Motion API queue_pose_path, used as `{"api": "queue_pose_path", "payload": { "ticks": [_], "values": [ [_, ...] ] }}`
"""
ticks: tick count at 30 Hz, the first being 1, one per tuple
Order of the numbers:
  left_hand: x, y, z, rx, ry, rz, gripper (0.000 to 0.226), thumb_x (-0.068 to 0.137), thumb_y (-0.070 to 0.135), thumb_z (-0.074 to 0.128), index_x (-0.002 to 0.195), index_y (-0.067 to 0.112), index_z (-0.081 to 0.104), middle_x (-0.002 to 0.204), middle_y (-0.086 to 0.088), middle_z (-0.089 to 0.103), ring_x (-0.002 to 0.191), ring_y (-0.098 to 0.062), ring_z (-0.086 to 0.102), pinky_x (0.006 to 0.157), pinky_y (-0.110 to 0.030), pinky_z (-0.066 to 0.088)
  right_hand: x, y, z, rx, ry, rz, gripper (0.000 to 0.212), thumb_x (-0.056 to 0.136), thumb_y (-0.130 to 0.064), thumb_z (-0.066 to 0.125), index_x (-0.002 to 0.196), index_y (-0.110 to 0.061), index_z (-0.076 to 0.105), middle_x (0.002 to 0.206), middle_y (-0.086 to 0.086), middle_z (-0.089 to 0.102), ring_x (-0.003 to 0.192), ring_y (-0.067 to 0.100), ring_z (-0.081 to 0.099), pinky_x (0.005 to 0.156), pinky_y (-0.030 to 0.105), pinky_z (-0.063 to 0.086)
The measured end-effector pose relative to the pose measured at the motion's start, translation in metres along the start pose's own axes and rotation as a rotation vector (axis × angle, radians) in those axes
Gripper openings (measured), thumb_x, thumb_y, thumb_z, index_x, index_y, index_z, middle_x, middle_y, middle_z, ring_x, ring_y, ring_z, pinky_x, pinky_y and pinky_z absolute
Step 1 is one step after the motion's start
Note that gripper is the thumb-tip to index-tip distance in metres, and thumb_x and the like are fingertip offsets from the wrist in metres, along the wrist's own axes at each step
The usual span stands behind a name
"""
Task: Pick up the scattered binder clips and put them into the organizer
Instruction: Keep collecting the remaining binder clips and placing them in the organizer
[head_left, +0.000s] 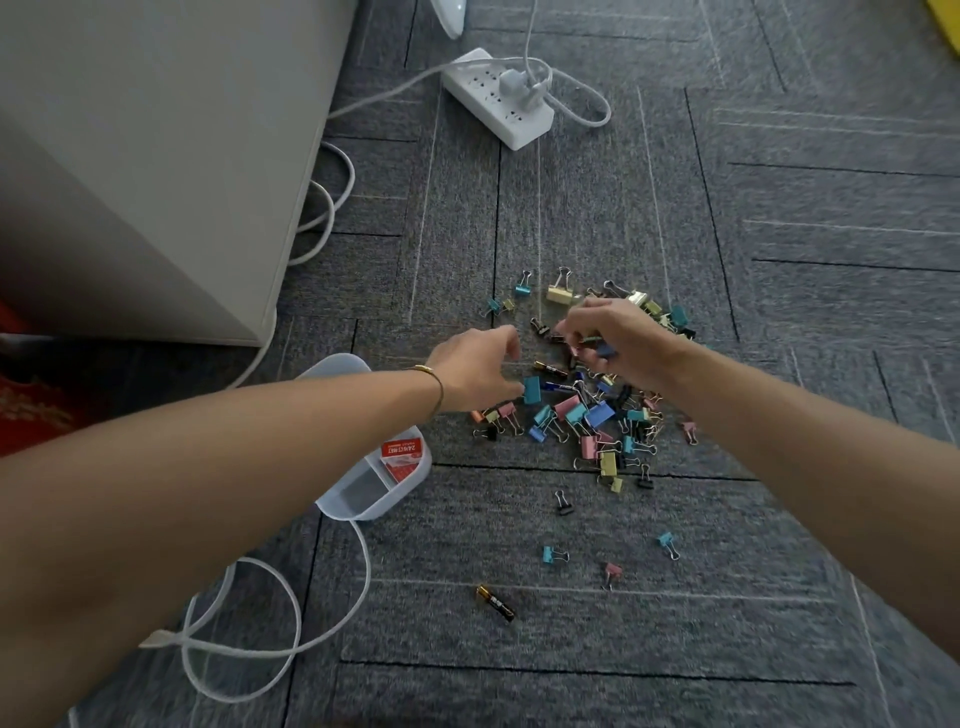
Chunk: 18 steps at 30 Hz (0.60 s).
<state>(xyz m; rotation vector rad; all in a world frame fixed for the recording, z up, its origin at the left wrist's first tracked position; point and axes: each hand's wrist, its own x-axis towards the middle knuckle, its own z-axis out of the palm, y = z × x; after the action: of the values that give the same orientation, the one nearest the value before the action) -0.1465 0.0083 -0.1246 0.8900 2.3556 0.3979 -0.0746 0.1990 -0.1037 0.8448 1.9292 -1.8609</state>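
A heap of coloured binder clips (592, 415) lies scattered on the grey carpet, with several strays nearer me. My left hand (480, 371) hovers at the heap's left edge, thumb and fingers pinching a teal binder clip (532, 390). My right hand (610, 338) is over the top of the heap, its curled fingers holding several clips, a blue one showing. The clear plastic organizer (363, 493) sits left of the heap under my left forearm; one compartment holds a red staple box (401, 457), the neighbouring one looks bare.
A white cabinet (156, 156) stands at the left. A white power strip (496, 98) with plugs lies beyond the heap, and its white cable (249, 644) loops past the organizer. A loose battery (496, 603) lies near me; other batteries (550, 370) sit among the clips.
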Motion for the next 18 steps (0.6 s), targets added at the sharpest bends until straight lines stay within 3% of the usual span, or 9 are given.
{"api": "queue_pose_path", "payload": {
  "ticks": [4, 7, 11, 13, 15, 18],
  "values": [
    [0.008, 0.011, 0.009, 0.148, 0.0, 0.094, 0.038, 0.09, 0.048, 0.072, 0.117, 0.026, 0.055, 0.089, 0.008, 0.061, 0.075, -0.015, 0.059, 0.07, -0.034, 0.048, -0.018, 0.016, -0.011, -0.215, 0.092, 0.06, 0.024, 0.094, -0.027, 0.067, 0.078, -0.01, 0.062, 0.058, -0.001, 0.054, 0.044, 0.009, 0.044, 0.042, 0.021, 0.034],
    [0.012, 0.014, 0.014, 0.277, 0.024, 0.179, 0.032, 0.091, 0.047, 0.07, 0.107, 0.022, 0.058, 0.094, 0.003, 0.063, 0.086, -0.022, 0.062, 0.073, -0.036, 0.052, -0.025, 0.029, -0.006, -0.476, 0.116, 0.033, 0.035, 0.1, -0.03, 0.059, 0.073, -0.008, 0.064, 0.058, 0.001, 0.058, 0.047, 0.012, 0.047, 0.047, 0.023, 0.041],
    [0.012, 0.018, 0.015, 0.293, 0.021, 0.214, 0.024, 0.092, 0.039, 0.068, 0.084, 0.021, 0.054, 0.088, 0.001, 0.06, 0.08, -0.023, 0.059, 0.068, -0.034, 0.049, -0.028, 0.042, 0.003, -0.905, 0.119, -0.1, 0.019, 0.101, -0.028, 0.056, 0.095, -0.017, 0.07, 0.073, -0.001, 0.069, 0.049, 0.011, 0.052, 0.045, 0.024, 0.038],
    [0.01, 0.018, 0.015, 0.137, -0.024, 0.161, 0.026, 0.091, 0.032, 0.068, 0.075, 0.021, 0.051, 0.079, 0.002, 0.061, 0.073, -0.022, 0.062, 0.059, -0.03, 0.046, -0.032, 0.043, 0.007, -1.026, 0.174, -0.157, 0.014, 0.097, -0.031, 0.061, 0.096, -0.019, 0.068, 0.072, -0.004, 0.068, 0.057, 0.014, 0.059, 0.05, 0.027, 0.041],
    [0.01, 0.019, 0.011, -0.139, -0.087, 0.065, 0.023, 0.092, 0.022, 0.065, 0.073, 0.019, 0.053, 0.076, -0.003, 0.069, 0.065, -0.019, 0.066, 0.052, -0.027, 0.047, -0.036, 0.044, 0.012, -1.131, 0.24, -0.208, 0.025, 0.09, -0.044, 0.068, 0.089, -0.019, 0.064, 0.068, -0.007, 0.062, 0.062, 0.016, 0.059, 0.054, 0.028, 0.039],
    [0.008, 0.019, 0.001, -0.475, -0.167, -0.049, 0.016, 0.096, 0.017, 0.06, 0.08, 0.014, 0.058, 0.075, -0.008, 0.072, 0.044, -0.009, 0.049, 0.04, -0.02, 0.035, -0.034, 0.043, 0.02, -1.299, 0.281, -0.259, 0.033, 0.084, -0.049, 0.065, 0.085, -0.016, 0.061, 0.073, -0.001, 0.062, 0.073, 0.025, 0.064, 0.058, 0.03, 0.045]
  ]
}}
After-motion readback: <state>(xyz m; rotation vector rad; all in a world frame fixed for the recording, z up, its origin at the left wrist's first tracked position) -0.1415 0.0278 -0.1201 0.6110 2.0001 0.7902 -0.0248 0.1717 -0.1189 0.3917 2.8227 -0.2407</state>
